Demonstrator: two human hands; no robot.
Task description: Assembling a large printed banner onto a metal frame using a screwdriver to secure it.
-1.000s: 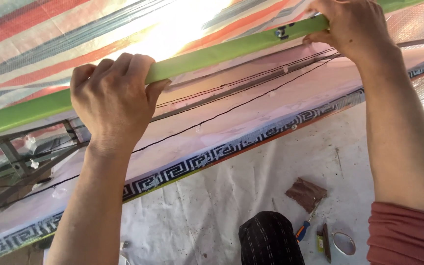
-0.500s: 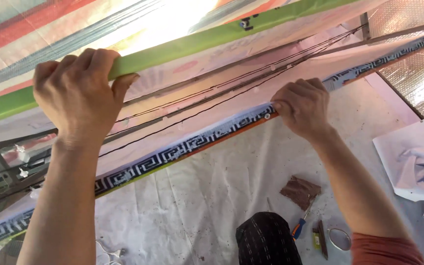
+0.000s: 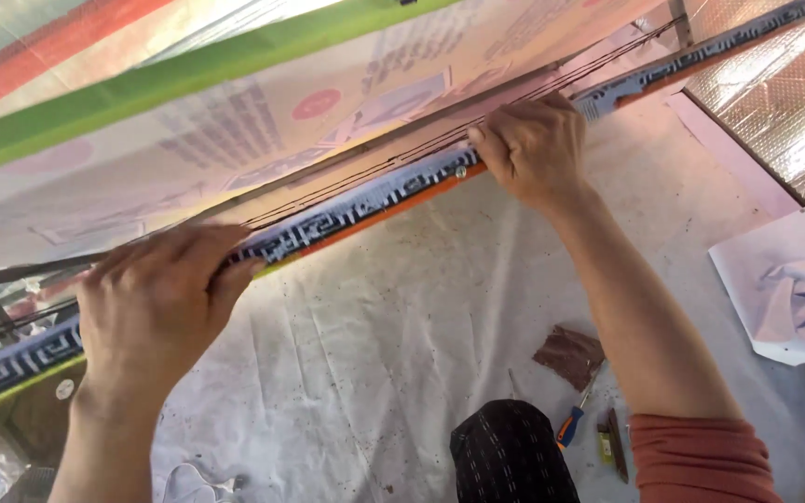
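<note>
Under both hands — left hand, right hand — patterned border strip.

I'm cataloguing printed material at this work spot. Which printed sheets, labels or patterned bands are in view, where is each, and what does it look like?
Printed sheet: overhead, upper middle, pale pink panel with faint blocks of print and a red round mark.
Patterned band: long strip crossing the picture diagonally, blue-and-white key pattern with an orange lower edge; left hand and right hand both rest on it.
Crumpled paper: right edge, white, no print I can make out.
</note>
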